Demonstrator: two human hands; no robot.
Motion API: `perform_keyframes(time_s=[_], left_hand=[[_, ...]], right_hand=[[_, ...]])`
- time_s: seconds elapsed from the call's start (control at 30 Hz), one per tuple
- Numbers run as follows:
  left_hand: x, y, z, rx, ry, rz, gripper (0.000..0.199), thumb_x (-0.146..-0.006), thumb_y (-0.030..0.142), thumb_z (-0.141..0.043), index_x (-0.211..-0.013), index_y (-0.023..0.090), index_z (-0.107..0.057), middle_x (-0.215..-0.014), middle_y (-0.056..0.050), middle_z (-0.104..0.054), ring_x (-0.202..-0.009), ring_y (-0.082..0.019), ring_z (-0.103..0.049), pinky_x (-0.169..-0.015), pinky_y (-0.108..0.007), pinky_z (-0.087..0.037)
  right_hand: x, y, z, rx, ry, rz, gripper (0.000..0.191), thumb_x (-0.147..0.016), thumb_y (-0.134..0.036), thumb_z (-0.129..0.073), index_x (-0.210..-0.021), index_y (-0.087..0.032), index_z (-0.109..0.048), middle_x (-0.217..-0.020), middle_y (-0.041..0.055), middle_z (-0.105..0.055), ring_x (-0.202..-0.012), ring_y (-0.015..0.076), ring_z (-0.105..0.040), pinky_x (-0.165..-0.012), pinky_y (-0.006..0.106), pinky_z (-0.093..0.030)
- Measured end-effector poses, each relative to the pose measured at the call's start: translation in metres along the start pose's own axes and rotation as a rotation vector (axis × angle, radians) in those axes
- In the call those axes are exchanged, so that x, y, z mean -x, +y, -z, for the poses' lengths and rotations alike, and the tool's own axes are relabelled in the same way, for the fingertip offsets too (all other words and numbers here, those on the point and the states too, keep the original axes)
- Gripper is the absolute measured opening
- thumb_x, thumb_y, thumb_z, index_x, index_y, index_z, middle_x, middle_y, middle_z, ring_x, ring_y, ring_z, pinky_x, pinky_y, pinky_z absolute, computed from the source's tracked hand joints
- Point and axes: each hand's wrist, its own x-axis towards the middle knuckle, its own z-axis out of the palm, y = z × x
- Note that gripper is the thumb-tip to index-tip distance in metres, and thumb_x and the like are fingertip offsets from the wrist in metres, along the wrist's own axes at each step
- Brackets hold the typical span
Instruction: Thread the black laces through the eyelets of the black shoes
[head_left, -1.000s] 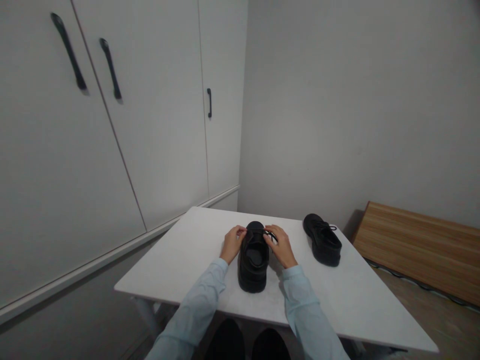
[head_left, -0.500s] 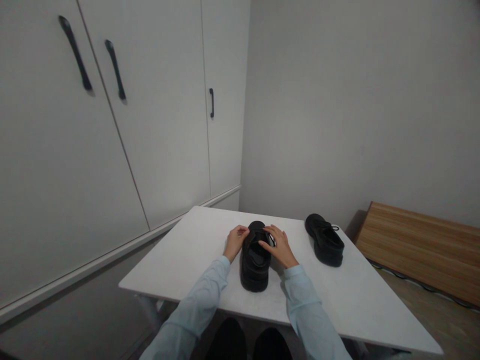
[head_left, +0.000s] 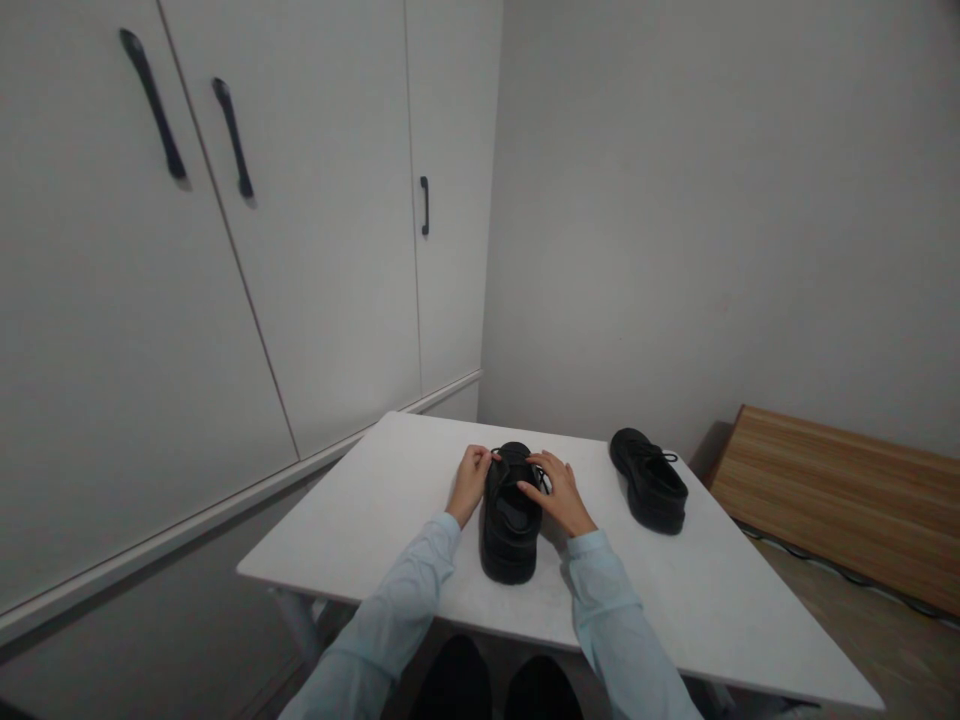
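White worktop [head_left: 367,510], bearing one black shoe [head_left: 511,530], heel nearest the wearer, and a second shoe [head_left: 651,487] at right. Changed: dark lace [head_left: 495,453] now shows beside the left grip [head_left: 470,480], suggesting lace handling on that side. Left grip: pinched, apparently on lace. Right grip [head_left: 564,495]: thumb and forefinger parted at the shoe's opening; hold uncertain. First shoe lies between both.

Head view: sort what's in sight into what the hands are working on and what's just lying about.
In the work:
black lace-up shoe, between bare left hand and bare right hand, both at its upper
flat white table beneath it

Lying about:
second black lace-up shoe, untouched, to the right
brown wood-grain panel beyond the table's right edge
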Motion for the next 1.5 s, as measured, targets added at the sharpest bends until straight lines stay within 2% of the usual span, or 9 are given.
perform_keyframes(time_s=[0.37, 0.5, 0.6, 0.8, 1.0, 1.13, 1.3, 1.4, 1.5], left_hand=[[0.003, 0.019, 0.003, 0.017, 0.022, -0.050, 0.016, -0.090, 0.037, -0.041, -0.088, 0.021, -0.041, -0.076, -0.001, -0.063, -0.085, -0.016, -0.062, -0.088, -0.035, -0.042], [0.002, 0.021, 0.004, 0.085, 0.034, -0.079, 0.018, -0.088, 0.037, -0.045, -0.084, 0.020, -0.041, -0.071, 0.004, -0.052, -0.072, -0.011, -0.057, -0.087, -0.033, -0.045], [0.001, 0.022, 0.004, 0.121, 0.011, -0.071, 0.019, -0.087, 0.038, -0.045, -0.084, 0.020, -0.041, -0.069, 0.006, -0.043, -0.061, -0.008, -0.052, -0.078, -0.029, -0.048], [0.001, 0.023, 0.008, -0.078, 0.017, -0.099, 0.015, -0.085, 0.034, -0.046, -0.082, 0.019, -0.044, -0.075, 0.002, -0.048, -0.061, -0.009, -0.049, -0.058, -0.022, -0.043], [0.002, 0.023, 0.013, -0.339, -0.002, -0.165, 0.006, -0.079, 0.022, -0.053, -0.074, 0.018, -0.055, -0.074, -0.001, -0.057, -0.073, -0.015, -0.053, -0.071, -0.027, -0.043], [0.004, 0.021, 0.016, -0.421, -0.057, -0.189, 0.005, -0.075, 0.017, -0.057, -0.074, 0.020, -0.061, -0.072, -0.001, -0.059, -0.070, -0.016, -0.055, -0.070, -0.028, -0.043], [0.006, 0.015, 0.021, -0.604, -0.108, -0.221, 0.022, -0.077, 0.014, -0.057, -0.094, 0.023, -0.067, -0.074, -0.002, -0.057, -0.073, -0.018, -0.057, -0.074, -0.031, -0.045], [0.006, 0.009, 0.025, -0.780, -0.113, -0.240, 0.016, -0.080, 0.017, -0.057, -0.087, 0.022, -0.070, -0.075, -0.005, -0.055, -0.077, -0.020, -0.056, -0.075, -0.033, -0.045], [0.005, 0.004, 0.029, -0.841, -0.070, -0.250, 0.015, -0.081, 0.017, -0.056, -0.083, 0.021, -0.070, -0.077, -0.006, -0.053, -0.079, -0.021, -0.055, -0.075, -0.034, -0.045]], right_hand=[[0.001, -0.001, 0.001, 0.001, 0.014, 0.007, 0.047, -0.076, -0.055, -0.057, -0.113, -0.027, -0.055, -0.128, 0.0086, -0.055, -0.128, 0.0324, -0.040, -0.104, 0.064, -0.019], [0.000, 0.000, 0.001, -0.008, 0.011, 0.012, 0.047, -0.076, -0.055, -0.058, -0.113, -0.026, -0.055, -0.127, 0.0087, -0.056, -0.128, 0.0326, -0.041, -0.104, 0.063, -0.018], [0.000, 0.000, 0.001, -0.023, 0.016, 0.023, 0.046, -0.076, -0.054, -0.057, -0.112, -0.025, -0.055, -0.126, 0.0089, -0.056, -0.127, 0.0320, -0.041, -0.105, 0.061, -0.018], [0.000, 0.000, 0.001, -0.039, 0.020, 0.020, 0.047, -0.076, -0.055, -0.058, -0.112, -0.025, -0.054, -0.126, 0.0087, -0.056, -0.127, 0.0310, -0.041, -0.106, 0.059, -0.019], [0.001, -0.001, 0.001, -0.052, 0.016, 0.006, 0.047, -0.076, -0.055, -0.057, -0.111, -0.025, -0.054, -0.126, 0.0090, -0.056, -0.127, 0.0309, -0.041, -0.106, 0.059, -0.018], [0.001, -0.002, 0.002, -0.064, -0.013, -0.025, 0.048, -0.076, -0.055, -0.056, -0.112, -0.025, -0.052, -0.128, 0.0090, -0.055, -0.129, 0.0305, -0.040, -0.107, 0.061, -0.015], [0.001, -0.002, 0.002, -0.058, -0.007, -0.023, 0.046, -0.077, -0.053, -0.056, -0.113, -0.024, -0.052, -0.127, 0.0090, -0.056, -0.128, 0.0300, -0.041, -0.107, 0.060, -0.017], [0.001, -0.001, 0.001, -0.070, -0.012, -0.027, 0.047, -0.077, -0.054, -0.056, -0.113, -0.024, -0.051, -0.127, 0.0089, -0.056, -0.129, 0.0299, -0.041, -0.107, 0.061, -0.015], [0.001, -0.001, 0.000, -0.081, -0.010, -0.033, 0.048, -0.077, -0.055, -0.056, -0.113, -0.024, -0.051, -0.127, 0.0086, -0.056, -0.129, 0.0296, -0.040, -0.108, 0.061, -0.014]])
